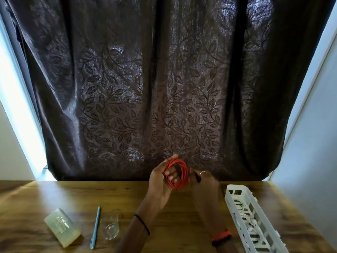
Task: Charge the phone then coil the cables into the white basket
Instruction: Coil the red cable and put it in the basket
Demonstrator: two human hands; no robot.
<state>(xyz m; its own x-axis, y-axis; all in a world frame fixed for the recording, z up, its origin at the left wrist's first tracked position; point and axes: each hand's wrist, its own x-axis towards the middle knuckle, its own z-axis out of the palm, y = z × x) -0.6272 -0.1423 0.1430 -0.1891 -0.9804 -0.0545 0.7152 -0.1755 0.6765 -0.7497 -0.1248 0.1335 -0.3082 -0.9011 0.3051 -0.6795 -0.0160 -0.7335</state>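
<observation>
A red cable (pixel 179 173) is wound in a round coil, held up over the far middle of the wooden table (pixel 54 198). My left hand (pixel 160 181) grips the coil with its fingers through the loop. My right hand (pixel 202 181), with a ring on one finger, pinches a dark end of the cable at the coil's right side. The long white basket (pixel 235 203) lies at the right of the table with a white cable (pixel 246 216) coiled inside. No phone is in view.
On the left of the table lie a pale translucent block (pixel 62 228), a light blue pen (pixel 95 227) and a small clear glass (pixel 110 228). A dark leaf-patterned curtain (pixel 155 88) hangs behind the table's far edge. White walls stand at both sides.
</observation>
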